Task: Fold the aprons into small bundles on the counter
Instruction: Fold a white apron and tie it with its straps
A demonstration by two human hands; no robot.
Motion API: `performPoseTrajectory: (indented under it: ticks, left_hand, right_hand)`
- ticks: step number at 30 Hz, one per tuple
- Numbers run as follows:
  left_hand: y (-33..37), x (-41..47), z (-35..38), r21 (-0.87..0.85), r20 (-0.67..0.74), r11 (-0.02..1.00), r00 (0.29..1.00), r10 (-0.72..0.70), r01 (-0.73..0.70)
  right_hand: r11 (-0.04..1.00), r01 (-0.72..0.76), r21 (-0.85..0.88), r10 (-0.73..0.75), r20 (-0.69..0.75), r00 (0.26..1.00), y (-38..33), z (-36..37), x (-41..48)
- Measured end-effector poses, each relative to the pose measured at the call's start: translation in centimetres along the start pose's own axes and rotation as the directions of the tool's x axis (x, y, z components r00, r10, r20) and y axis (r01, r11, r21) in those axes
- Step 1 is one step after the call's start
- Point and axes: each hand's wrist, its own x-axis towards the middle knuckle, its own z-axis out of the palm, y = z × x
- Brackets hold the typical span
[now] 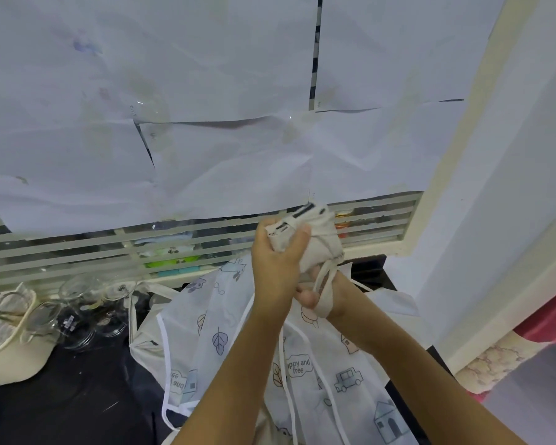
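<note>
A small cream apron bundle (318, 239) with dark stripes is held up in the air above the counter. My left hand (278, 261) grips its left side, thumb pressed across the front. My right hand (318, 295) is just below it and pinches the cream strap (326, 284) that hangs from the bundle and loops round my fingers. Below my arms a white printed apron (219, 335) with leaves, cars and houses lies spread over the dark counter (77, 396). A cream apron (143, 335) shows from under its left edge.
Several clear glass jars (77, 303) stand at the back left of the counter, next to a cream cat-eared tray (10, 358). A paper-covered window (206, 123) with a slatted grille (77, 248) runs behind. A white wall (495, 220) and red cloth (546, 316) close off the right.
</note>
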Motion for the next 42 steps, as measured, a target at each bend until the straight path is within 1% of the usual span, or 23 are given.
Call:
performPoseTrajectory:
  ticks: [2, 4, 6, 8, 10, 11, 12, 14, 16, 17, 19, 20, 22, 23, 25, 27, 29, 31, 33, 35, 37, 39, 42]
  left_hand:
    - [-0.3, 0.1, -0.3, 0.140, 0.105, 0.988, 0.993, 0.057, -0.071]
    - [-0.6, 0.5, -0.8, 0.131, 0.039, 0.987, 0.995, 0.087, -0.092]
    - [-0.6, 1.3, -1.1, -0.002, -0.075, 1.000, 0.997, 0.027, -0.027]
    - [-0.3, 2.1, -1.5, -0.148, -0.166, 0.987, 0.983, -0.084, 0.059]
    - [-0.1, 2.3, -1.9, -0.272, -0.194, 0.954, 0.964, -0.182, 0.125]
    - [0.2, 2.2, -1.9, -0.303, -0.198, 0.942, 0.957, -0.210, 0.143]
    - [0.3, 2.2, -1.9, -0.345, -0.201, 0.927, 0.953, -0.228, 0.149]
    - [0.9, 2.5, -1.9, -0.418, -0.233, 0.900, 0.943, -0.236, 0.122]
    - [1.5, 3.6, -2.3, -0.445, -0.262, 0.888, 0.932, -0.250, 0.113]
    - [1.7, 4.1, -2.5, -0.454, -0.275, 0.883, 0.924, -0.267, 0.121]
    - [1.7, 4.9, -2.9, -0.485, -0.287, 0.863, 0.906, -0.310, 0.142]
    - [1.6, 5.1, -3.0, -0.501, -0.289, 0.851, 0.896, -0.336, 0.157]
    - [0.9, 5.2, -3.1, -0.519, -0.289, 0.828, 0.868, -0.404, 0.212]
    - [0.6, 5.1, -3.0, -0.529, -0.281, 0.816, 0.859, -0.429, 0.234]
    - [-0.2, 4.9, -2.9, -0.562, -0.248, 0.789, 0.859, -0.448, 0.249]
    - [-0.7, 4.7, -2.7, -0.582, -0.203, 0.767, 0.864, -0.460, 0.272]
    - [-0.8, 4.1, -2.3, -0.607, -0.140, 0.742, 0.881, -0.451, 0.283]
    - [-0.7, 3.8, -1.9, -0.595, -0.109, 0.759, 0.909, -0.402, 0.264]
    - [-0.5, 3.6, -1.7, -0.513, -0.119, 0.828, 0.936, -0.331, 0.227]
    - [-0.7, 3.3, -1.8, -0.258, -0.142, 0.958, 0.976, -0.167, 0.126]
    - [-0.7, 2.8, -2.1, 0.079, -0.001, 0.995, 0.998, 0.062, -0.062]
    - [-0.7, 2.2, -2.5, 0.306, 0.250, 0.925, 0.957, 0.148, -0.223]
    - [-1.1, 2.1, -3.0, 0.564, 0.475, 0.753, 0.879, 0.039, -0.338]
  right_hand:
    - [0.996, 0.078, -0.035, -0.078, -0.011, 0.997, 0.3, -0.8, -0.4]
    - [0.996, 0.080, 0.035, -0.081, 0.036, 0.996, 0.0, -1.3, -0.9]
    - [0.988, 0.090, 0.123, -0.093, 0.021, 0.995, -0.3, -1.8, -1.1]
    - [0.981, 0.105, 0.161, -0.087, -0.112, 0.990, -0.1, -2.4, -0.8]
    - [0.996, 0.084, 0.011, -0.080, -0.233, 0.969, -0.1, -2.6, -0.8]
    - [0.985, 0.062, -0.159, -0.102, -0.258, 0.961, 0.0, -2.7, -0.9]
    - [0.929, 0.023, -0.370, -0.127, -0.258, 0.958, 0.2, -3.0, -1.1]
    - [0.714, -0.049, -0.698, -0.129, -0.201, 0.971, 0.8, -3.5, -1.4]
    - [0.584, 0.090, -0.807, -0.200, -0.035, 0.979, 1.3, -3.5, -2.1]
    - [0.516, 0.202, -0.832, -0.317, 0.033, 0.948, 1.3, -3.6, -2.5]
    - [0.350, 0.407, -0.843, -0.536, 0.176, 0.826, 0.7, -3.7, -3.1]
    - [0.324, 0.468, -0.822, -0.581, 0.218, 0.784, 0.2, -3.7, -3.2]
    - [0.450, 0.520, -0.726, -0.543, 0.240, 0.805, -0.9, -3.2, -3.6]
    - [0.592, 0.506, -0.627, -0.493, 0.215, 0.843, -1.6, -2.8, -3.9]
    - [0.848, 0.403, -0.344, -0.361, 0.182, 0.915, -2.9, -1.9, -4.2]
    - [0.953, 0.286, -0.099, -0.270, 0.152, 0.951, -3.7, -1.4, -3.7]
    - [0.953, 0.184, 0.241, -0.221, 0.137, 0.965, -3.5, -1.8, -2.6]
    - [0.811, 0.103, 0.577, -0.163, 0.055, 0.985, -2.4, -2.2, -0.9]
    - [0.697, 0.083, 0.712, -0.096, -0.022, 0.995, -1.5, -2.9, 0.7]
    - [0.742, 0.059, 0.668, -0.083, 0.004, 0.997, -1.4, -3.4, 1.4]
    - [0.882, 0.004, 0.470, -0.063, 0.109, 0.992, -1.7, -3.5, 1.6]
    - [0.967, -0.049, 0.251, -0.005, 0.212, 0.977, -2.0, -3.9, 1.7]
    - [0.994, -0.092, -0.059, 0.101, 0.167, 0.981, -3.2, -4.2, 1.6]
